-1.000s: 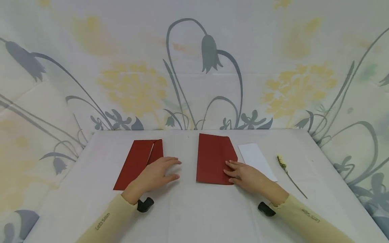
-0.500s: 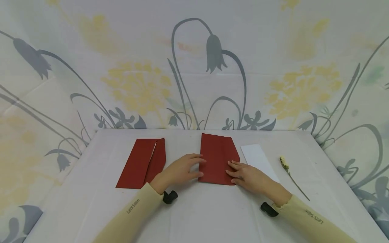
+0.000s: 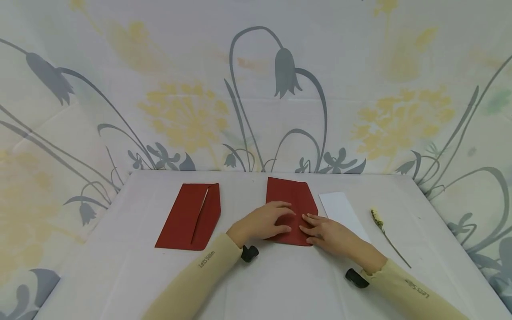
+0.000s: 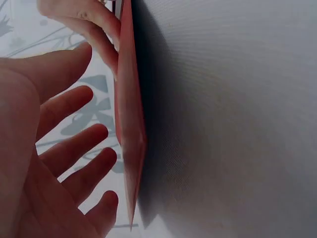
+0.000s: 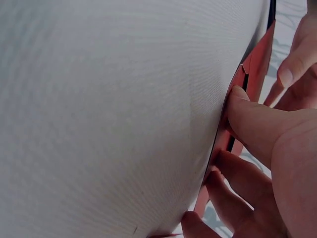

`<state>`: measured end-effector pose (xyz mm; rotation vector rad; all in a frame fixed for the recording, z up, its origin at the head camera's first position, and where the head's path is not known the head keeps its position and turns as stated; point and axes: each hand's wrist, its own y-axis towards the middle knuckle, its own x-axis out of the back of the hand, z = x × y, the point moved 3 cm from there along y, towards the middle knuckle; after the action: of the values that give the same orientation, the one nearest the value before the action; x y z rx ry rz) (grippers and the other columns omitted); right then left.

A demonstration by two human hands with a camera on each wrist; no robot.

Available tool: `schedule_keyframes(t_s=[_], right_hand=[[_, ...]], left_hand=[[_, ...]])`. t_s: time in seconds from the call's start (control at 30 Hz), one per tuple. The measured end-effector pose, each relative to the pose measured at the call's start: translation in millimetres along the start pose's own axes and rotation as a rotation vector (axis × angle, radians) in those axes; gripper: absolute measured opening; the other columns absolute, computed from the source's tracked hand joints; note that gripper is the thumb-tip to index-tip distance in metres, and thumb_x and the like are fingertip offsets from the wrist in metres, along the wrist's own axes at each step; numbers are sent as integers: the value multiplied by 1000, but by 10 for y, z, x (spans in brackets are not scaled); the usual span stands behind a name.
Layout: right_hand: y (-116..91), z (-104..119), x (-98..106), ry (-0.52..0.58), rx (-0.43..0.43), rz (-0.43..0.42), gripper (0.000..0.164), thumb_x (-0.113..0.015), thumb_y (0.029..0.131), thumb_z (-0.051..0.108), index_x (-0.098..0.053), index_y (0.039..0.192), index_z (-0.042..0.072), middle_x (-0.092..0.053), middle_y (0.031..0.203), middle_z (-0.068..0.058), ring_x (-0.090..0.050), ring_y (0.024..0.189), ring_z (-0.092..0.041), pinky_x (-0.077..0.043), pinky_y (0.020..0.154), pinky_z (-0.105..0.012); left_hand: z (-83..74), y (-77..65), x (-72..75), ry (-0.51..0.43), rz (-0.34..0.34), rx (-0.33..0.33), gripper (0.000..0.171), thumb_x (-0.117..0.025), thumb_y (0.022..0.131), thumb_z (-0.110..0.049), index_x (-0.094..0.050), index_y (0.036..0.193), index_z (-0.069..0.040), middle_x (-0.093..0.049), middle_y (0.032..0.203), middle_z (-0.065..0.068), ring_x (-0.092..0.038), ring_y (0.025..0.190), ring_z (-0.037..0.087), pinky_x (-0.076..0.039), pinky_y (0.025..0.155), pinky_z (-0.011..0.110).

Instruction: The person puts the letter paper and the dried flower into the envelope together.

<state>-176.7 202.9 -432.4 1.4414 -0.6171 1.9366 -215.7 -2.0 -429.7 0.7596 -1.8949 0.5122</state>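
A red envelope [image 3: 285,192] lies on the white table a little right of the middle. Fingertips of my right hand [image 3: 331,234] press on its flap at the right edge; in the right wrist view the thumb [image 5: 252,116] lies on the red paper. Above the envelope's left and lower part hovers my left hand [image 3: 262,221], partly covering it. The left wrist view shows that hand's fingers [image 4: 79,144] loosely spread with nothing in them, apart from the envelope [image 4: 131,129].
A second red envelope [image 3: 180,218] lies to the left, its flap folded and slightly raised. Right of the hands are a white card [image 3: 345,214], partly behind the right arm, and a yellow flower [image 3: 377,218] on a thin stem. A patterned cloth [image 3: 256,89] hangs behind.
My left hand has moved right, from beside the left envelope to over the right one, uncovering the left envelope. My right hand has stayed on the flap. The view has shifted slightly.
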Motion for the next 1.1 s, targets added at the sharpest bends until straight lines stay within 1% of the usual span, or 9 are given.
schedule_keyframes(t_s=[0.1, 0.2, 0.43, 0.57, 0.67, 0.8, 0.87, 1.0, 1.1], right_hand=[[-9, -13, 0, -8, -1, -4, 39, -72, 93, 17, -66, 128, 1, -50, 144, -23, -45, 134, -42, -44, 102, -53], [-9, -22, -6, -11, 7, -9, 39, -71, 92, 17, -66, 128, 1, -50, 143, -24, -46, 133, -42, -44, 102, -53], [-3, -9, -4, -19, 8, -1, 39, -71, 93, 17, -66, 128, 0, -50, 143, -25, -46, 133, -42, -43, 102, -53], [-2, -8, 7, -25, 7, 0, 39, -71, 93, 17, -66, 128, 1, -50, 143, -24, -46, 133, -42, -44, 102, -53], [-6, -16, 11, -29, 6, -3, 39, -71, 92, 17, -66, 128, 2, -51, 143, -23, -46, 133, -42, -44, 101, -53], [-8, -30, 1, -13, -7, -4, 40, -71, 93, 18, -66, 129, 3, -50, 144, -22, -45, 134, -42, -44, 102, -53], [-2, -35, -9, -7, -4, -4, 40, -71, 93, 18, -65, 129, 3, -50, 144, -23, -45, 134, -43, -43, 102, -53], [10, -41, -26, 3, 0, 5, 40, -70, 94, 19, -65, 129, 2, -49, 145, -23, -44, 134, -42, -43, 103, -53], [11, -47, -37, 4, 1, 13, 40, -70, 93, 19, -65, 129, 2, -49, 145, -23, -44, 134, -42, -42, 103, -53]], left_hand=[[-34, 73, -28, 22, 25, -31, 45, -63, 98, -35, -58, 139, -17, -42, 154, 0, -33, 144, 17, -31, 114, 34], [-62, 130, -40, 45, 42, -43, 46, -63, 98, -36, -57, 140, -18, -42, 154, -1, -30, 146, 17, -27, 117, 35], [-47, 237, -57, 139, 67, -25, 47, -62, 97, -41, -57, 140, -23, -38, 157, -1, -24, 148, 21, -22, 118, 48], [-32, 272, -85, 169, 99, -27, 50, -64, 96, -43, -56, 142, -23, -36, 158, -2, -21, 149, 21, -21, 119, 46], [-31, 293, -86, 168, 111, -27, 52, -65, 95, -45, -57, 141, -23, -36, 158, -4, -18, 150, 20, -20, 119, 48], [-33, 322, -60, 149, 105, -14, 51, -68, 91, -51, -61, 135, -26, -34, 159, -7, -16, 151, 20, -18, 116, 59], [-26, 331, -50, 137, 105, -6, 50, -69, 89, -54, -63, 131, -27, -33, 159, -8, -14, 151, 21, -17, 115, 63], [8, 338, -45, 120, 114, 4, 50, -70, 85, -59, -64, 125, -30, -32, 160, -9, -14, 151, 22, -17, 114, 64], [23, 331, -43, 119, 118, -10, 52, -71, 83, -61, -64, 124, -30, -32, 159, -8, -16, 150, 24, -19, 113, 64]])
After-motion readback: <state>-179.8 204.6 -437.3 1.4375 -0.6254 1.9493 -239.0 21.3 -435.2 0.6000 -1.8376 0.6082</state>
